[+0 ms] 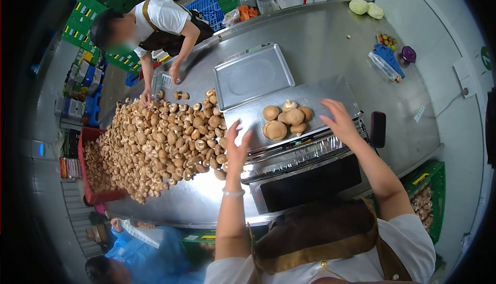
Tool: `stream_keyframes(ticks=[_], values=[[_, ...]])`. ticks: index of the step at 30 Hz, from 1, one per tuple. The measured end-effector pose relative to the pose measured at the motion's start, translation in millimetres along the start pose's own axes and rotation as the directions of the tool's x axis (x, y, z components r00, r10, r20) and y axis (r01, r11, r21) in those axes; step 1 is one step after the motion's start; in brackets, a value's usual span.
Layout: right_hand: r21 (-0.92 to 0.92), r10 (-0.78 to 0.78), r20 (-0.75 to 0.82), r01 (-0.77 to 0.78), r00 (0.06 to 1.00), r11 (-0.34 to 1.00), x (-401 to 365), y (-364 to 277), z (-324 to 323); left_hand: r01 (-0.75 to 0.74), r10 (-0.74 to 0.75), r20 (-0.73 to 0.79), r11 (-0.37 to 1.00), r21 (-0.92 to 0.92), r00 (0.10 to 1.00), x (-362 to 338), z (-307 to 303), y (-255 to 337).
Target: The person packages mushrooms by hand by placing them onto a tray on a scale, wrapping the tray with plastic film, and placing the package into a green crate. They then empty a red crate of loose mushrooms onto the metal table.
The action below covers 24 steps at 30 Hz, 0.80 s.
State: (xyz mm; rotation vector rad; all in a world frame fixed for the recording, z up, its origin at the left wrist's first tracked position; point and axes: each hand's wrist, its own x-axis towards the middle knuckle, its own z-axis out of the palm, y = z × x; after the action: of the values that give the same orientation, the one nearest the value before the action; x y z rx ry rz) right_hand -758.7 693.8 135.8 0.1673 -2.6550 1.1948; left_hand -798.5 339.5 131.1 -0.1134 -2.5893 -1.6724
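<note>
My left hand (237, 142) is raised with fingers apart, between the big heap of shiitake mushrooms (165, 134) and a small cluster of mushrooms (294, 116). That cluster, several caps and one showing its pale underside, sits on the metal plate (333, 90) of a film wrapping machine. To the right of the cluster, my right hand (338, 121) hovers with spread fingers, holding nothing. Neither hand touches the mushrooms. In front of them runs a roll of clear film (299, 159), with a dark panel (310, 183) nearer to me.
Beyond the plate lies a metal tray (253, 75). A red crate (98, 196) of mushrooms stands at the table's left end. Across the table, a person (165, 20) handles mushrooms and a clear tray; another in blue (150, 253) is at lower left. A dark phone-like object (378, 129) lies right.
</note>
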Motion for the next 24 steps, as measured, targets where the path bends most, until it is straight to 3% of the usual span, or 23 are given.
stream_keyframes(ticks=[1, 2, 3, 5, 6, 8, 9, 10, 12, 14, 15, 16, 17, 18, 19, 20, 21, 22, 23, 24], values=[[-0.047, 0.077, -0.019, -0.077, 0.997, 0.996, -18.5, 8.9, -12.8, 0.103, -0.084, -0.107, 0.978, 0.181, 0.991, -14.9, -16.9, -18.0], [-0.091, 0.149, -0.043, -0.152, 0.988, 0.984, -34.9, 14.3, -22.2, 0.165, -0.128, -0.181, 0.964, 0.210, 0.975, -31.2, -30.0, -15.8], [-0.201, 0.238, -0.016, -0.236, 0.971, 0.951, -46.9, 10.9, -29.0, 0.200, -0.108, -0.247, 0.902, 0.383, 0.963, -49.0, -36.9, -16.3], [-0.414, 0.418, 0.005, -0.379, 0.908, 0.828, -67.7, 1.1, -38.3, 0.094, 0.052, -0.200, 0.751, 0.654, 0.978, -79.2, -32.7, -22.4], [-0.440, 0.362, -0.019, -0.333, 0.932, 0.834, -77.3, 1.2, -31.5, 0.040, 0.122, -0.153, 0.642, 0.766, 0.981, -91.3, -23.7, -25.5], [-0.498, 0.243, -0.063, -0.241, 0.968, 0.833, -89.0, 8.8, -2.1, 0.024, 0.091, -0.151, 0.778, 0.628, 0.984, -104.0, 6.4, -36.0], [-0.463, 0.230, -0.056, -0.229, 0.972, 0.856, -88.4, 13.7, 12.6, 0.122, -0.009, -0.175, 0.749, 0.651, 0.985, -103.8, 20.8, -19.4], [-0.368, 0.211, -0.001, -0.197, 0.977, 0.909, -86.1, 18.8, 21.1, 0.069, 0.025, -0.128, 0.733, 0.677, 0.991, -102.6, 24.1, -23.5], [-0.221, 0.148, 0.049, -0.134, 0.988, 0.966, -79.4, 30.1, 21.8, 0.162, -0.140, -0.080, 0.879, 0.448, 0.987, -93.8, 20.9, -56.0], [0.088, 0.397, 0.381, -0.460, 0.835, 0.884, -65.5, 16.5, -18.0, 0.503, -0.504, 0.211, 0.862, 0.061, 0.838, -77.4, -12.2, -27.8], [0.419, 0.282, 0.482, -0.500, 0.830, 0.758, -65.7, 17.9, -34.9, 0.476, -0.376, 0.394, 0.857, -0.197, 0.839, -70.4, -31.8, -13.8], [0.650, 0.267, 0.548, -0.605, 0.793, 0.460, -59.3, 5.4, -62.1, 0.544, -0.351, 0.507, 0.783, -0.301, 0.787, -53.2, -55.4, 32.7], [0.757, 0.195, 0.518, -0.552, 0.833, 0.348, -50.7, -11.0, -77.1, 0.590, -0.280, 0.572, 0.653, -0.475, 0.771, -44.1, -67.2, 44.5], [0.842, 0.133, 0.474, -0.493, 0.870, 0.221, -40.2, -24.1, -81.2, 0.579, -0.210, 0.606, 0.632, -0.515, 0.767, -30.2, -77.8, 51.0], [0.930, 0.050, 0.342, -0.346, 0.938, 0.125, -22.7, -28.5, -77.8, 0.510, -0.053, 0.565, 0.507, -0.695, 0.824, -14.5, -77.1, 63.6], [0.982, -0.015, 0.191, -0.191, 0.981, 0.016, -0.4, -32.7, -72.1, 0.380, 0.030, 0.444, 0.469, -0.797, 0.895, 4.4, -69.5, 64.2], [0.991, 0.174, 0.097, -0.112, 0.980, 0.075, 20.0, -44.4, -59.1, 0.297, -0.099, 0.282, 0.426, -0.855, 0.954, 15.7, -53.2, 80.4], [0.988, 0.347, -0.015, -0.039, 0.938, 0.150, 41.4, -53.1, -47.8, 0.232, -0.105, 0.206, 0.432, -0.872, 0.973, 35.4, -32.5, 89.0], [0.913, 0.302, -0.052, -0.077, 0.952, 0.400, 62.1, -37.2, -28.4, 0.109, 0.075, 0.174, 0.530, -0.841, 0.982, 62.1, -8.2, 49.0], [0.776, 0.250, -0.076, -0.100, 0.965, 0.623, 78.4, -11.8, 1.0, 0.054, 0.030, 0.090, 0.593, -0.803, 0.996, 75.7, 16.3, 24.0]])
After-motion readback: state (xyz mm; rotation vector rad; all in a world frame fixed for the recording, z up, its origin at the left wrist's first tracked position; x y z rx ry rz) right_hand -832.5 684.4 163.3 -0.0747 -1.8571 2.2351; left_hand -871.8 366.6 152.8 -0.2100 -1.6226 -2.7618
